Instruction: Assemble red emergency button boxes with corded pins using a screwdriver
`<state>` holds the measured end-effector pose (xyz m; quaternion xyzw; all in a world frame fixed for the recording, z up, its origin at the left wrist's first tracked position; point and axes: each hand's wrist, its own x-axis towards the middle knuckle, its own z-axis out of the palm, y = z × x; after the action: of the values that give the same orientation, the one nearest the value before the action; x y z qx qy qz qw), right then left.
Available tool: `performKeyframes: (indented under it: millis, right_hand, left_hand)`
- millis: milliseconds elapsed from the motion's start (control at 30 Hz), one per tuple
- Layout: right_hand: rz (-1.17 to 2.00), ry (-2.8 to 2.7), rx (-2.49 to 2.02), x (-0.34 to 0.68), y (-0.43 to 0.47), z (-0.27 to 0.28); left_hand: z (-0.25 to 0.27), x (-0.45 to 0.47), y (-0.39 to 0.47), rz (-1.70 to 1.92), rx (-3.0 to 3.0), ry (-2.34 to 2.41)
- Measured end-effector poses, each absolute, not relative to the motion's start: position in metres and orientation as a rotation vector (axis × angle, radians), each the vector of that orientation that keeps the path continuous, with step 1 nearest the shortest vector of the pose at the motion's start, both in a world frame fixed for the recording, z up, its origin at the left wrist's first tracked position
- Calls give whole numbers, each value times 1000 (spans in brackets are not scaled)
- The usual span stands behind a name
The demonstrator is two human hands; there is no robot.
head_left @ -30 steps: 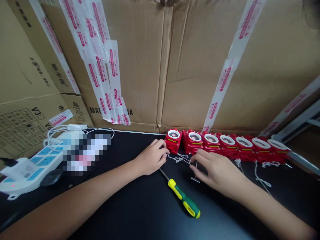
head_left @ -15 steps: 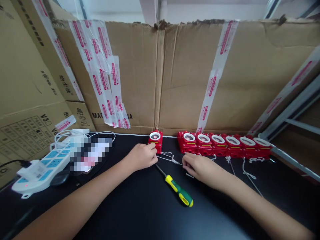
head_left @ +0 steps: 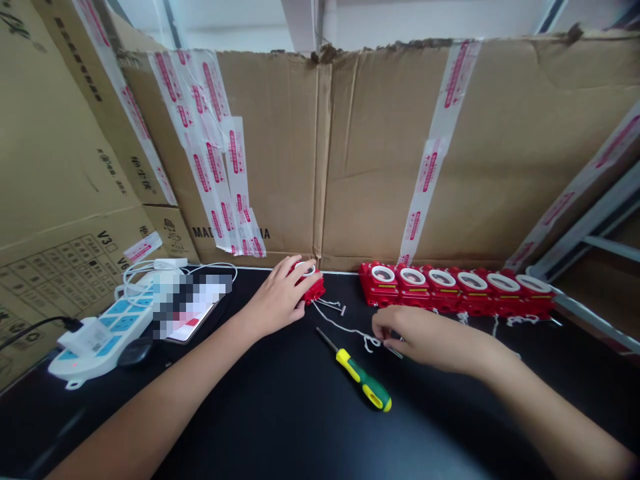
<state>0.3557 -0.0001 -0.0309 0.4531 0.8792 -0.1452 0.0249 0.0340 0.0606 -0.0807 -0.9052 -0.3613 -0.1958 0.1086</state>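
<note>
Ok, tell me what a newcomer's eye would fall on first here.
Likely the row of six red boxes with round white rims, right of centre before the brown cardboard wall. Next, the yellow-and-green-handled screwdriver, lying on the black table between the forearms. Then the left hand over a separate red box, with white string running toward the right hand.

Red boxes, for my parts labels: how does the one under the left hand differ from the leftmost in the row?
The single box stands apart under the left hand; the row box ends a line of others, with no hand over it. Fingers partly hide the single box's white ring, while the row box's white ring shows whole. Both are red with white rings.
</note>
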Motion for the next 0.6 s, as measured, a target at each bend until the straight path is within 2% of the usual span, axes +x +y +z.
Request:
performKeyframes:
  millis: [200, 400, 600]
  right_hand:
    - [-746, 2886, 1186, 346, -2, -41]
    - [-650, 3001, 1290, 334, 2, -73]
    - [-503, 3089, 1450, 318, 15, -82]
  left_hand:
    - [-95, 18, 85, -603, -2701, -1121]
    - [-90, -13, 82, -752, -2656, -1221]
    - [-77, -32, 84, -966, -2561, -1219]
